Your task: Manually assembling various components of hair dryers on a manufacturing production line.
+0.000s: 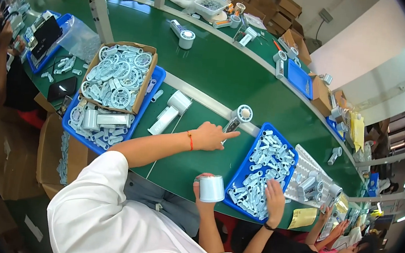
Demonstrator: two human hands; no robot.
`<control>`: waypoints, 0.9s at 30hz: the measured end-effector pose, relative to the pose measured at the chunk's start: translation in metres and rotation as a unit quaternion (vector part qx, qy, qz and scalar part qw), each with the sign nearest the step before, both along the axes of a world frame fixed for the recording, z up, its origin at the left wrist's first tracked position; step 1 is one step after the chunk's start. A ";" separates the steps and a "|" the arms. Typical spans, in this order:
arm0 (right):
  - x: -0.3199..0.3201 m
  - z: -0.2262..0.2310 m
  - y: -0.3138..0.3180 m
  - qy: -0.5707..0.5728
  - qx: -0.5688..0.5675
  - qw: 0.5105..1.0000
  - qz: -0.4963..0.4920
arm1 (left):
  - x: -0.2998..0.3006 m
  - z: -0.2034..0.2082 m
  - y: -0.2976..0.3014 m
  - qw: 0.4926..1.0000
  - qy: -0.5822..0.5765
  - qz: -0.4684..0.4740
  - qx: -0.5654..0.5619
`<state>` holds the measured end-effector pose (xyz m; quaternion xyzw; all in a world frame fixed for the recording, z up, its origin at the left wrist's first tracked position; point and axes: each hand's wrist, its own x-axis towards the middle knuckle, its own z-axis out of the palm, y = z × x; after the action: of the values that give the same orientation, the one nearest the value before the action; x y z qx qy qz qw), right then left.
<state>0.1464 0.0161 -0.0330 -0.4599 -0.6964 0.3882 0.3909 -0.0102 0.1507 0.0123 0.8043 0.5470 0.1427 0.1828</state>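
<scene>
My left hand (211, 136), a red string at its wrist, reaches over the green bench with its index finger stretched out. Just beyond it lies a hair-dryer-shaped unit (242, 114) with a round vented end; its handle runs partly behind my fingers, and I cannot tell whether they touch. My right hand (202, 204) is closed around a short white cylindrical housing (212, 189), held upright near the bench's front edge. Left of my left hand, a white housing with a handle (165, 119) lies on the bench.
At left, a cardboard box (151, 79) of pale blue rings sits on a blue tray (135, 129) of parts. On the right, a co-worker's hand (275, 199) reaches into another blue tray (237, 172) of small pieces. A white ribbed tray (314, 165) stands beyond it.
</scene>
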 end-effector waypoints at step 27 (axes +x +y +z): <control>0.004 0.018 -0.027 0.153 0.016 0.988 -0.002 | -0.223 0.011 0.183 0.946 0.252 0.167 0.120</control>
<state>0.1507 -0.0106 -0.0147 -0.3904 -0.6332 0.4423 0.5011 -0.2332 0.3338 0.0236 0.7268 0.6810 0.0280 -0.0853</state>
